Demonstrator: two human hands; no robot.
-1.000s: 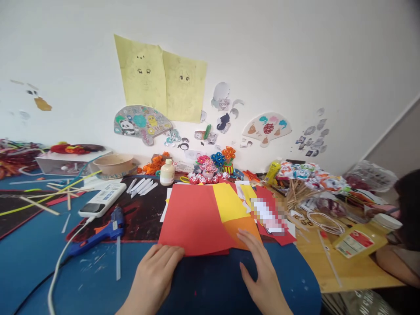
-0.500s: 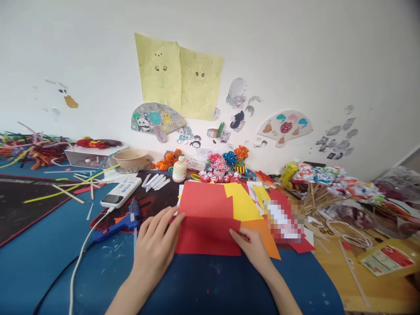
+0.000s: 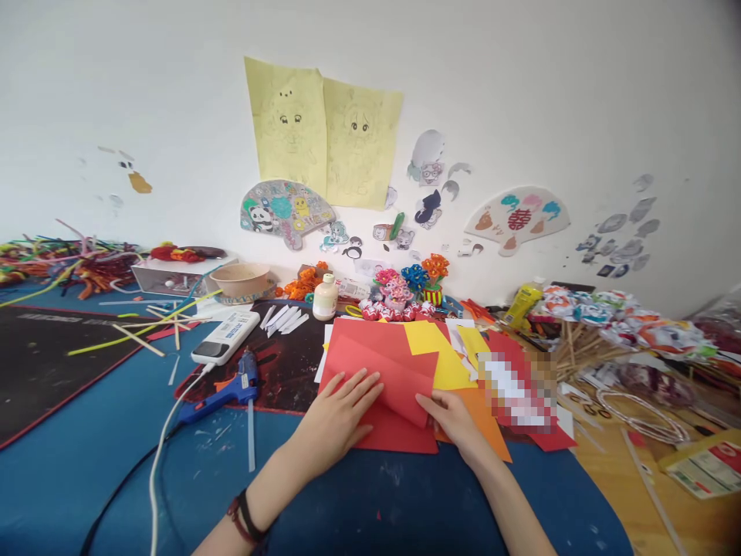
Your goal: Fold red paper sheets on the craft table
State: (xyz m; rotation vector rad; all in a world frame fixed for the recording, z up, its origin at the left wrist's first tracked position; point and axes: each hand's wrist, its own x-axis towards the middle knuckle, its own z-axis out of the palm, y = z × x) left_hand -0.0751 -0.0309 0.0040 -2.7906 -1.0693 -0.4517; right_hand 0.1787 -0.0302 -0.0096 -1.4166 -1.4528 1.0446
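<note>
My left hand lay spread across the red sheet, above a lower red sheet on the blue table; my right hand pinched its edge, some fingers hidden.

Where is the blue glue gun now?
In the head view, the glue gun lies left of centre, in front of the white device and left of the left hand.
</note>
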